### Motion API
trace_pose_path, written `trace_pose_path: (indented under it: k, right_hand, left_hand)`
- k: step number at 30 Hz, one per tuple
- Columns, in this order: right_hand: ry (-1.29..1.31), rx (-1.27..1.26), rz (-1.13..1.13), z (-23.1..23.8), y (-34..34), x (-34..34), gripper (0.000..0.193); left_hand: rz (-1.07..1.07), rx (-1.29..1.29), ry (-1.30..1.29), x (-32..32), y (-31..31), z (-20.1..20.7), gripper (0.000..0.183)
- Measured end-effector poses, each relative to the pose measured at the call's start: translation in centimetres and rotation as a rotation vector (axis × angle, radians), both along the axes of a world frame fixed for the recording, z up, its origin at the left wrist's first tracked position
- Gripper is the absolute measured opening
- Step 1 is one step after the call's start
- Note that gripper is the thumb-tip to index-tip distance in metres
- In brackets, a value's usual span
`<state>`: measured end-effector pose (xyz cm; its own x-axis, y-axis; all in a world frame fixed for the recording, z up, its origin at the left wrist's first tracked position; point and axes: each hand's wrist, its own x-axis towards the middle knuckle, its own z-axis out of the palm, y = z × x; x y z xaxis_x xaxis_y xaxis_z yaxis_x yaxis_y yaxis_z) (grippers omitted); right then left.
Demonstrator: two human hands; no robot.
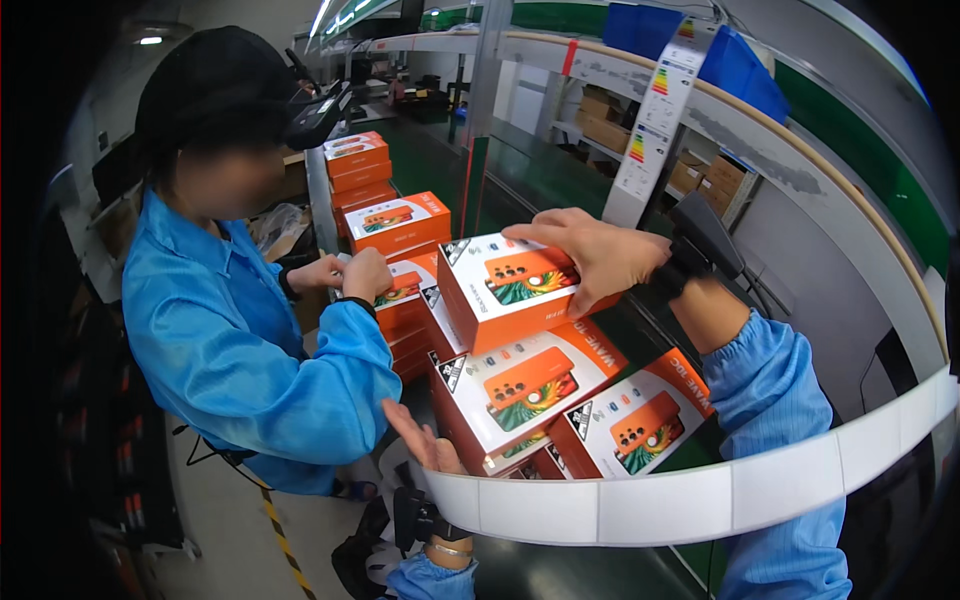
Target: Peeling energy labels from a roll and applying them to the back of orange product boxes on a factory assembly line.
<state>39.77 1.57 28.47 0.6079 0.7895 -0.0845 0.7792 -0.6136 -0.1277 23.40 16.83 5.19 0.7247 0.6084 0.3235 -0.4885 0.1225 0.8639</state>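
My right hand spans the right end of an orange and white phone box, its thumb at the near edge and its fingers over the far edge. That box sits tilted above another phone box in a stack. At the stack's near left corner, my left hand has its fingers stretched out and holds nothing visible; whether it touches the boxes, I cannot tell. Another phone box lies at an angle to the right. A long strip of blank white labels curves across the front and hides part of my right sleeve.
A co-worker in a blue smock stands at the left, both hands close together over another stack of phone boxes. Behind rises a metal post beside a hanging strip of printed labels. Blue bins sit on the upper shelf.
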Motion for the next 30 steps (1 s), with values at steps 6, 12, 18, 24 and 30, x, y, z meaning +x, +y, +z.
trace_pose_path:
  k: [6, 12, 18, 24, 30]
  right_hand:
    - [0.064, -0.024, 0.053, -1.2, 0.1, 1.6, 0.101]
    - [-0.003, 0.43, -0.1, -1.9, -7.6, -1.5, 0.085]
    - [1.008, 1.411, -0.654, -14.6, -21.1, -8.3, 0.08]
    - [1.204, 1.751, -0.813, -26.6, -21.9, -9.5, 0.082]
    - [1.099, 1.76, -0.901, -27.2, -21.4, -11.3, 0.08]
  left_hand:
    - [-0.193, 0.067, 0.045, 1.1, -0.9, -1.9, 0.085]
    - [-0.378, -0.361, -0.077, 2.7, -0.4, -3.4, 0.06]
    - [-0.416, -0.265, 0.007, 2.1, -1.6, -3.0, 0.062]
    - [-0.395, -0.226, 0.059, 0.9, -1.1, -3.5, 0.064]
    - [-0.397, -0.195, 0.088, 0.3, -1.5, -3.8, 0.067]
